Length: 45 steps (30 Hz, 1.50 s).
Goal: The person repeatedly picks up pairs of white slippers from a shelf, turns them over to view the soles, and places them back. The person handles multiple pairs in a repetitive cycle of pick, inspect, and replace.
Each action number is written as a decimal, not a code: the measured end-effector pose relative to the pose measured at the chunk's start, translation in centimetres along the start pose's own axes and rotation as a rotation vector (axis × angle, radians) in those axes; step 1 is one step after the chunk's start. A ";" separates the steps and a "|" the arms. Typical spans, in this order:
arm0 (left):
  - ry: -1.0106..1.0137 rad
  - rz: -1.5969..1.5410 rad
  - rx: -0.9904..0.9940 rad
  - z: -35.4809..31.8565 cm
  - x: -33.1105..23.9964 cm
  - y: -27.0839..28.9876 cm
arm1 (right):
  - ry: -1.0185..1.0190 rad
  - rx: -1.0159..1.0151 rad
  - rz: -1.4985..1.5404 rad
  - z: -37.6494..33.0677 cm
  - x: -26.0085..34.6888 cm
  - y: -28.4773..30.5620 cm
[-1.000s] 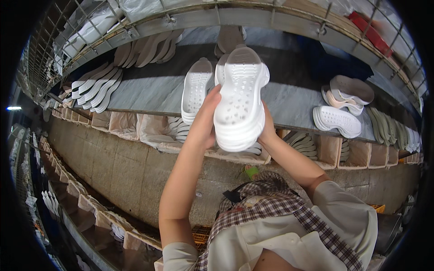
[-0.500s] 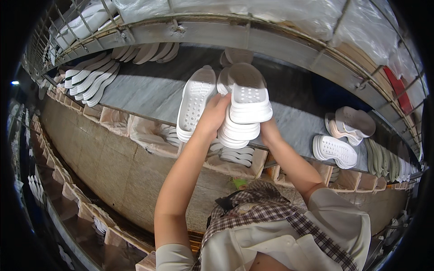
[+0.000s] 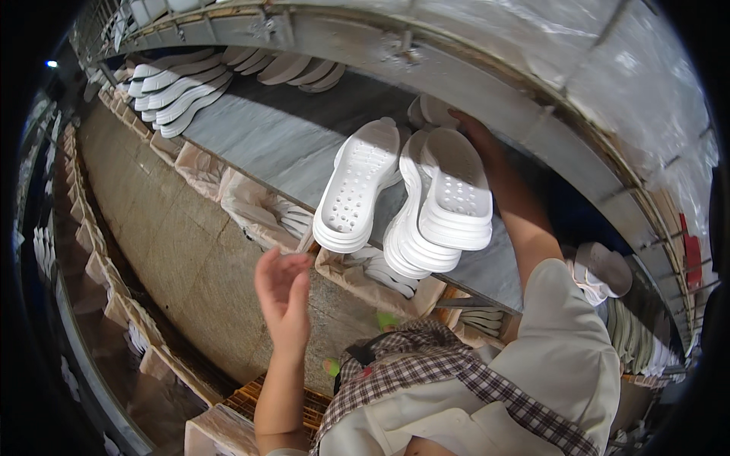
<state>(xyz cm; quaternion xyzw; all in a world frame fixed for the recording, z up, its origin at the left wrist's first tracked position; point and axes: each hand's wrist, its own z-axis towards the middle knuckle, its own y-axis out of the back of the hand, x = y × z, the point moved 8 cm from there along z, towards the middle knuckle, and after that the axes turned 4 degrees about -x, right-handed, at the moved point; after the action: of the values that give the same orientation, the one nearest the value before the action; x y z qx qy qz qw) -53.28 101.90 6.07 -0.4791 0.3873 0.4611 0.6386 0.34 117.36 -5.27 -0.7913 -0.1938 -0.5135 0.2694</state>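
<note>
White shoe soles with holes in their inner faces lie in stacks on the grey shelf. One stack of soles (image 3: 356, 182) is on the left, and a leaning stack of soles (image 3: 456, 201) sits just right of it. My left hand (image 3: 285, 292) hangs in front of the shelf edge, empty, with thumb and fingers apart. Past the right stack reaches my right hand (image 3: 477, 135), in shadow. Its fingertips are at the soles at the back (image 3: 435, 112); most of its fingers are hidden, so its grip is unclear.
More white soles (image 3: 182, 95) lie at the shelf's far left. Paper-lined bins (image 3: 258, 209) with soles run below the shelf edge. A metal rail (image 3: 357, 34) and clear plastic sheeting (image 3: 525, 45) hang over the shelf. Pale and greenish soles (image 3: 631, 334) stand at the right.
My left hand has let go of the soles and drawn back toward me. My right hand has left the stack's side and reached farther back. The view has shifted.
</note>
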 end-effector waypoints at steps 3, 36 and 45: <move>0.126 0.084 -0.197 -2.1 1.4 4.9 | -0.003 0.030 -0.007 0.4 0.8 -0.5; 0.066 0.011 -0.047 -5.5 -3.8 9.1 | -0.409 0.892 -0.366 -44.6 2.3 -14.9; 0.154 -0.594 -0.374 -6.4 -3.3 14.7 | 0.640 1.163 -1.049 -57.0 -8.7 -17.9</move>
<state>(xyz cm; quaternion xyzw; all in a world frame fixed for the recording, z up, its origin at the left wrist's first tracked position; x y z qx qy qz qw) -68.62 96.70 3.85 -0.7127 0.1868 0.2809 0.6150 -53.88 95.40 9.50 -0.1508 -0.6839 -0.5898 0.4021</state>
